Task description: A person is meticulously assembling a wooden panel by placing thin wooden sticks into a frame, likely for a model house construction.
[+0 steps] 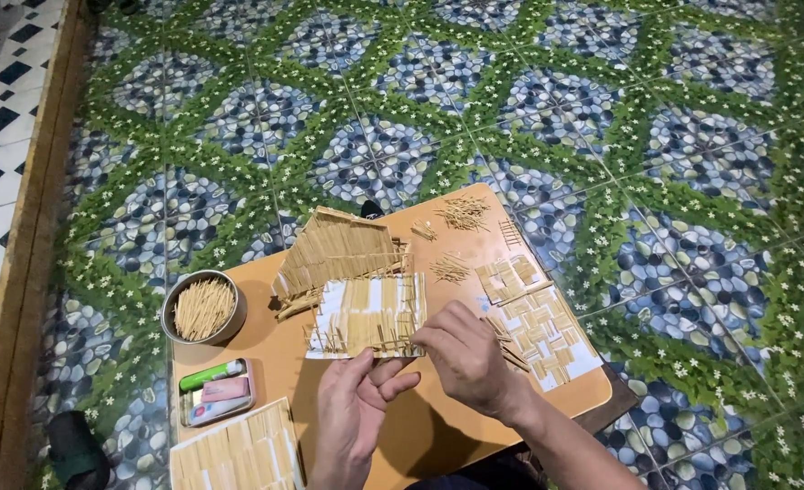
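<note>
The left hand is pinching the panel's near edge from below, steadying it flat just right of the tin, while the right hand's narrowed fingertips are pressing its right corner sticks into line.

The left hand and right hand are showing bare, wearing no gloves, rings or sleeves.

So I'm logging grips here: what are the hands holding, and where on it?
The left hand holds the white panel covered with thin sticks by its lower edge. The right hand rests fingertips at the panel's lower right corner; whether it pinches a stick cannot be told.
</note>
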